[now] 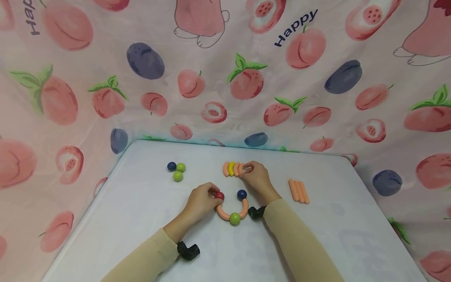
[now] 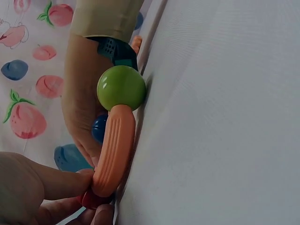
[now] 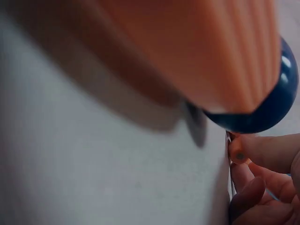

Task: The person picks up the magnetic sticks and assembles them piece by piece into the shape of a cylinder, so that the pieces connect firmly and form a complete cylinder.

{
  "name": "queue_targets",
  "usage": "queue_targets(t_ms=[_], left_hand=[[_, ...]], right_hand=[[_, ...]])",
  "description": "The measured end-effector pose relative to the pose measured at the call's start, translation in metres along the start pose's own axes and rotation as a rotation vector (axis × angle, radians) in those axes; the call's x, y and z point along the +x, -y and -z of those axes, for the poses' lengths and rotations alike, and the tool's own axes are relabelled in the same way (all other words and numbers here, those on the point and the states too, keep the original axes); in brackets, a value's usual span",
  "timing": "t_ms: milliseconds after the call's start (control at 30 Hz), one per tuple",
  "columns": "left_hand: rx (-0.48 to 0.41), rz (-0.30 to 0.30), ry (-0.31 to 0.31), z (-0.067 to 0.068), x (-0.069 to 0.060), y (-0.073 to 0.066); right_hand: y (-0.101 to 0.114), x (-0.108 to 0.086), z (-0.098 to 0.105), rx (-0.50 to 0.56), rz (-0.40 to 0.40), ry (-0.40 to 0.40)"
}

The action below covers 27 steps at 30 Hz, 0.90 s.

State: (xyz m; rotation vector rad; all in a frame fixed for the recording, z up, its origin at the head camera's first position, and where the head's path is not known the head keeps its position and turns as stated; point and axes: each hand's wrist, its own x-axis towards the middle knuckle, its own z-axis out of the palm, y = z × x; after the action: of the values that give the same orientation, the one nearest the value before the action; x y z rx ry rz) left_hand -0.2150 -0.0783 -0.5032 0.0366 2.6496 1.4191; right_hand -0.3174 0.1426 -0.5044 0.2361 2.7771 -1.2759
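Observation:
The left hand pinches a red ball at the left end of a U-shaped chain. Two curved orange pieces join at a green ball, and a dark blue ball tops the right end. In the left wrist view, fingers hold the red ball against a curved piece. Farther back, the right hand grips the rightmost curved orange piece of a row; in the right wrist view its fingertips pinch an orange piece.
A yellow curved piece lies among the orange ones in the back row. Straight orange sticks lie side by side at the right. At the back left are two green balls and a dark blue ball. A fruit-print cloth hangs behind the white table.

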Motion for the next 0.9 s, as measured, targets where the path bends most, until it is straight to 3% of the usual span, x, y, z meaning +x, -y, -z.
queue_targets(t_ms=[500, 767, 900], left_hand=[[0.0, 0.015, -0.025, -0.001, 0.0, -0.005], [-0.005, 0.022, -0.027, -0.002, 0.002, -0.004], [-0.019, 0.03, -0.007, -0.002, 0.003, -0.003]], right_hand=[[-0.005, -0.015, 0.014, -0.088, 0.031, 0.05], [-0.002, -0.015, 0.011, -0.151, 0.089, 0.018], [-0.003, -0.015, 0.01, -0.148, 0.065, 0.021]])
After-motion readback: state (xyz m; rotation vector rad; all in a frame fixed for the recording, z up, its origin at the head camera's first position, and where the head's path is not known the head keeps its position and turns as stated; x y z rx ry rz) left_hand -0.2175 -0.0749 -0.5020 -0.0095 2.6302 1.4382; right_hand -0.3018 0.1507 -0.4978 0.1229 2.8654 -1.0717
